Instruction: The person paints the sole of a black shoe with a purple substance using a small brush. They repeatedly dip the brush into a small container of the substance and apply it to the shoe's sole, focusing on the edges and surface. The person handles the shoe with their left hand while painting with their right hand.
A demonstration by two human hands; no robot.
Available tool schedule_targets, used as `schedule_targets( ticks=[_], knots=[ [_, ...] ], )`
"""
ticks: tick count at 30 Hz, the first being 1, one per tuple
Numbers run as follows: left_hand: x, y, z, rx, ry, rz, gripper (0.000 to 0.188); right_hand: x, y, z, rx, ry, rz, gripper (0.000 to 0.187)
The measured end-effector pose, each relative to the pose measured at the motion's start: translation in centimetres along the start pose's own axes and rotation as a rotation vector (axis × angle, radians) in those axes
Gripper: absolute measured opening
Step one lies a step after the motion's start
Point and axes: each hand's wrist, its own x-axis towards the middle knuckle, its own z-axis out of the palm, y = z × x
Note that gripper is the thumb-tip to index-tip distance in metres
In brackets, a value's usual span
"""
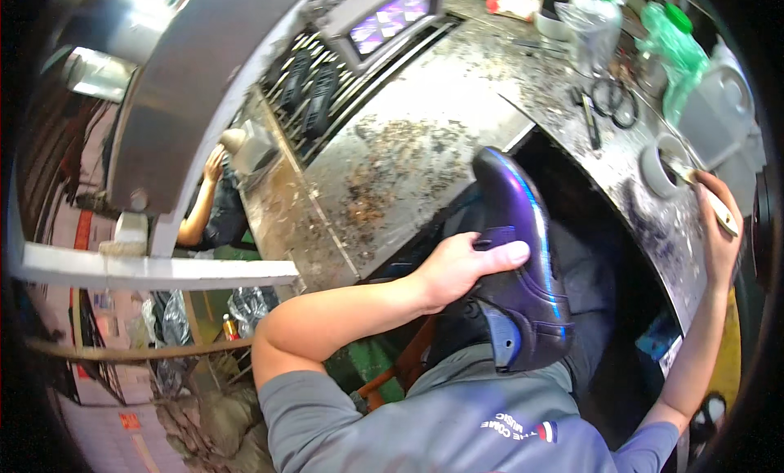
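My left hand [457, 269] grips a dark shoe upper [523, 199] by its side, thumb pressed across it and fingers mostly hidden beneath. The shoe is held above my lap, toe pointing away, and a bright blue line runs along its lower edge. A blue piece with a small hole, perhaps a shoe last [504, 342], shows in the heel opening. On the right, my right hand [719, 228] is closed round the pale handle of a brush [723, 215]. The brush's front end reaches over a small white cup [656, 172]; whether the bristles touch its contents I cannot tell.
Scissors [614, 104] and a black-handled tool [590, 122] lie on the stained bench [408, 146]. Behind them stand a green-capped jar [596, 32] and a green bag [674, 56]. Two dark soles [318, 101] sit on a rack beneath a lit machine. Another person's arm [200, 207] is at left.
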Motion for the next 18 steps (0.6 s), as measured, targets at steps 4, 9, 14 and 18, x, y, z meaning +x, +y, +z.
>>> schedule_targets(
  ticks=[4,9,14,18],
  knots=[
    [-0.1,0.0,0.2,0.062,0.044,-0.030,0.041,-2.5,-6.2,1.3,0.163,-0.195,-0.067,0.023],
    [-1.3,-0.1,0.8,0.067,0.042,0.004,0.050,-3.2,-10.1,4.0,0.225,-0.351,-0.576,0.022],
    [-0.4,0.5,2.1,0.163,0.012,-0.003,0.054,-4.1,-11.6,5.8,0.352,-0.288,-0.542,0.019],
    [-0.9,0.9,2.4,0.310,0.030,-0.032,0.068,-4.0,-12.0,6.7,0.300,-0.337,-0.529,0.016]
  ],
)
